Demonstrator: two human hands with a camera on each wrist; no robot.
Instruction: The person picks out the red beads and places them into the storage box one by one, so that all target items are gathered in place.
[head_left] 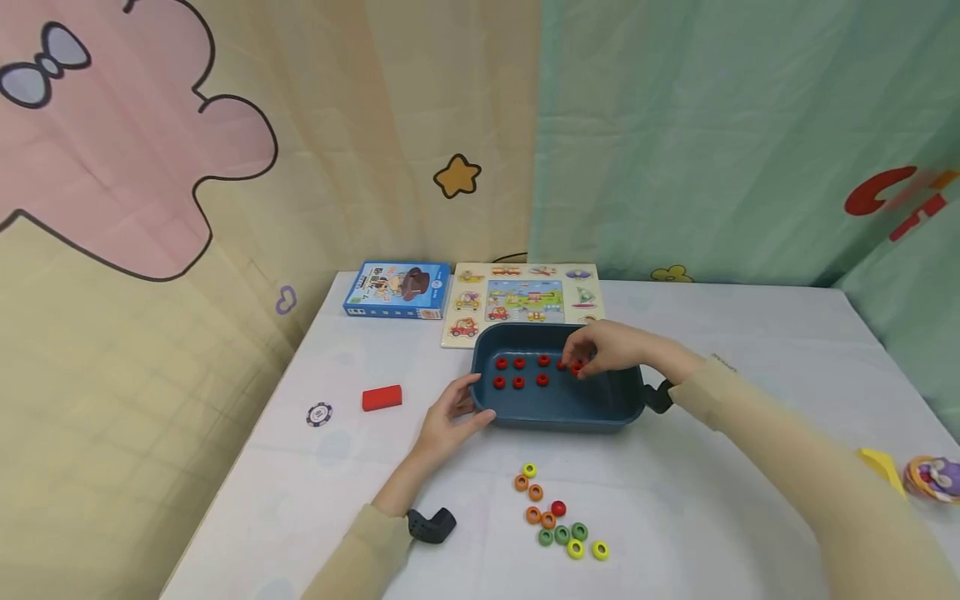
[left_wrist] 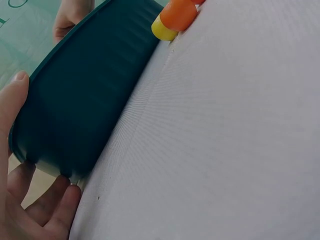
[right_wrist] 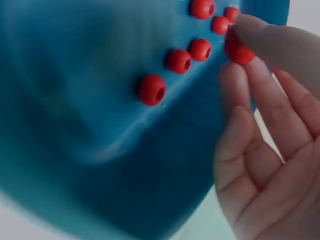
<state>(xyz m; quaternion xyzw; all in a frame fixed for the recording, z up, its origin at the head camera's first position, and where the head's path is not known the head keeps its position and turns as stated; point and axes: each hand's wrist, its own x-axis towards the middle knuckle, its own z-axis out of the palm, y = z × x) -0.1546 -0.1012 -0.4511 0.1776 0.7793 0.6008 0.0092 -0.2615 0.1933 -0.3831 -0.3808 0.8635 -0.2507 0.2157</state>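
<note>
A dark blue rectangular tray (head_left: 577, 410) sits mid-table with several red beads (head_left: 542, 379) lying in rough rows on its floor. My left hand (head_left: 447, 421) holds the tray's left end, thumb at the front corner and fingers along the side wall; the left wrist view shows the thumb (left_wrist: 19, 95) over the rim. Inside the tray, toward its right half, my right hand (head_left: 617, 346) pinches a red bead (right_wrist: 238, 49) between thumb and fingers. Seen from the right wrist, other red beads lie on the blue floor close by that bead.
In front of the tray lie loose orange, green and yellow beads (head_left: 562, 535) and one red bead (head_left: 558, 508). Behind it are a picture puzzle board (head_left: 457, 310) and a blue box (head_left: 397, 290). A red block (head_left: 382, 397) and a poker chip (head_left: 318, 414) are at left.
</note>
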